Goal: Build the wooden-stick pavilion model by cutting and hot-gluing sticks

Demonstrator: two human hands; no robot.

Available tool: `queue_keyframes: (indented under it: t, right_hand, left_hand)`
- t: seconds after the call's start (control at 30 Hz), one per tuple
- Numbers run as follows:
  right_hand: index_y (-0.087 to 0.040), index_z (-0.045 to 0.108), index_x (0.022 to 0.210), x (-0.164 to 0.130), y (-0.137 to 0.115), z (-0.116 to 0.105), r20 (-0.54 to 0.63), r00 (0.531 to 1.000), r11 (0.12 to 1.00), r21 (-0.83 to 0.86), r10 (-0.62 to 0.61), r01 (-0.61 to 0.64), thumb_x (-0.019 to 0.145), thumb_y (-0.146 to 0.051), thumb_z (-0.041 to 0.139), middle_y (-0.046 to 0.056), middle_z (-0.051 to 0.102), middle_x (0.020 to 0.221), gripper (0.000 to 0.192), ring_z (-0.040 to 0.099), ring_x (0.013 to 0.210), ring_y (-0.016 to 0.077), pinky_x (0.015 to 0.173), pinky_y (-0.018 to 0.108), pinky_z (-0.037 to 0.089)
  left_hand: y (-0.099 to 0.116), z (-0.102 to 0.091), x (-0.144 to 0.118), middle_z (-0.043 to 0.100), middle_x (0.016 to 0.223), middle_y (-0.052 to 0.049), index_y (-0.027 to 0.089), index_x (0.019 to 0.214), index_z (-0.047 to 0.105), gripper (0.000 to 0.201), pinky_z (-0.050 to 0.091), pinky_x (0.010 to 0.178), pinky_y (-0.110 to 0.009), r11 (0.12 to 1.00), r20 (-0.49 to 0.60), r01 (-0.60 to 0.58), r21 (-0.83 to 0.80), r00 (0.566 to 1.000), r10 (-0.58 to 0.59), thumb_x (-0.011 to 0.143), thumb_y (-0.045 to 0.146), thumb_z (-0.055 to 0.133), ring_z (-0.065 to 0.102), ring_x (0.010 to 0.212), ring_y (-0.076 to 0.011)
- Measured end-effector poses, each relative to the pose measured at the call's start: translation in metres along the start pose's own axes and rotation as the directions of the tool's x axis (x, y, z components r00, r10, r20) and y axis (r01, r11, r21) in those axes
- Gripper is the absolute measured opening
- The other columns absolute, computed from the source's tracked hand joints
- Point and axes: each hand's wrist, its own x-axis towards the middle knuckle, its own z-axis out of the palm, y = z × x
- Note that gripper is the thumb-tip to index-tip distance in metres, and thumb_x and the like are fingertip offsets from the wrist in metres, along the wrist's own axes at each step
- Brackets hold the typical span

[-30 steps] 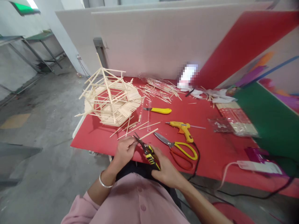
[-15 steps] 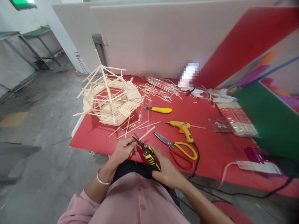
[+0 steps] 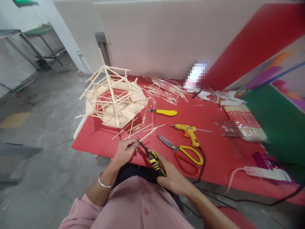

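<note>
Head view: a craft bench is seen from above, with a stick-built model house (image 3: 114,100) standing at the far left corner of the red table (image 3: 214,149).
Left hand: the left hand (image 3: 125,152) is closed in a pinch on a thin wooden stick (image 3: 146,135), which is held slanting up and away toward the model house.
Right hand: the right hand (image 3: 172,175) is wrapped around the yellow-and-black handles of the wire cutters (image 3: 150,155), whose blades are set against the stick just beside the left fingertips.
What has changed: compared with a second earlier, little is altered; the cutters and stick are kept in the same grip, and the free end of the stick is now lowered slightly toward the table. The stick appears still uncut, so the trimming is judged to be under way rather than finished.
Tools right of the model house: a yellow utility knife (image 3: 164,112), a yellow glue gun (image 3: 188,132) and yellow-handled scissors (image 3: 183,151) are laid out in a row toward the near edge.
Loose stock: scattered stick offcuts (image 3: 164,92) are strewn behind the knife.
Containers: a clear plastic packet (image 3: 245,125), well right of the model house, is seen holding bundled sticks; a smaller clear bag (image 3: 225,127) touches it, contents too small to tell.
Far right edge: a white power strip (image 3: 264,172) is lying with its cable trailing off the table.
</note>
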Motion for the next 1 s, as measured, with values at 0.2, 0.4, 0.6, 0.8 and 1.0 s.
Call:
queue_keyframes:
  t: [0.2, 0.4, 0.6, 0.8, 1.0]
  right_hand:
    - [-0.02, 0.056, 0.117, -0.002, 0.005, -0.002, 0.156, 0.975, 0.899, 0.386, 0.159, -0.208, 0.053, -0.014, 0.055, -0.001, 0.057, 0.083, 0.064, 0.048, 0.073, 0.015, 0.064, 0.025, 0.04]
    - [-0.017, 0.059, 0.1, -0.001, 0.01, 0.006, 0.366, 0.908, 0.543, 0.73, 0.204, -0.416, 0.046, -0.014, 0.062, 0.0, 0.055, 0.081, 0.054, 0.045, 0.064, 0.0097, 0.051, 0.021, 0.031]
    - [-0.018, 0.062, 0.091, 0.006, 0.007, 0.003, 0.309, 0.907, 0.427, 0.806, 0.286, -0.41, 0.052, -0.021, 0.068, 0.003, 0.06, 0.083, 0.039, 0.053, 0.067, 0.0116, 0.058, 0.023, 0.045]
    - [-0.016, 0.063, 0.096, 0.01, 0.002, -0.015, 0.461, 0.848, 0.57, 0.635, 0.261, -0.521, 0.062, -0.036, 0.064, 0.008, 0.066, 0.092, 0.04, 0.062, 0.078, 0.0186, 0.069, 0.032, 0.052]
    - [-0.02, 0.056, 0.122, 0.01, 0.002, -0.015, -0.111, 0.974, 0.951, -0.218, 0.199, -0.219, 0.065, -0.028, 0.063, 0.012, 0.059, 0.123, 0.058, 0.055, 0.111, 0.03, 0.097, 0.047, 0.042]
  left_hand:
    - [-0.005, -0.004, 0.004, 0.058, 0.051, 0.0, 0.015, 0.071, 0.07, 0.028, 0.039, 0.045, -0.02, 0.997, 0.0, -0.072, -0.015, 0.997, 0.072, 0.078, 0.041, 0.064, 0.05, 0.045, -0.0097]
    - [-0.01, -0.004, 0.004, 0.055, 0.048, 0.003, 0.013, 0.071, 0.068, 0.035, 0.034, 0.037, -0.018, 0.975, 0.034, -0.01, -0.221, 0.999, 0.018, 0.074, 0.048, 0.069, 0.041, 0.035, -0.0046]
    - [-0.018, -0.004, 0.007, 0.06, 0.052, 0.001, 0.013, 0.079, 0.069, 0.037, 0.04, 0.035, -0.019, 0.964, -0.057, 0.055, -0.26, 0.996, -0.072, 0.071, 0.049, 0.071, 0.05, 0.037, -0.0077]
    - [-0.021, -0.01, 0.005, 0.066, 0.061, 0.0, 0.013, 0.086, 0.066, 0.036, 0.042, 0.034, -0.02, 0.953, -0.094, 0.029, -0.303, 0.994, -0.061, 0.074, 0.046, 0.069, 0.049, 0.034, -0.0069]
    - [-0.017, -0.017, -0.003, 0.069, 0.073, -0.002, 0.014, 0.091, 0.061, 0.03, 0.035, 0.034, -0.017, 0.943, -0.097, -0.002, -0.333, 0.995, -0.033, 0.08, 0.042, 0.065, 0.053, 0.039, -0.006]
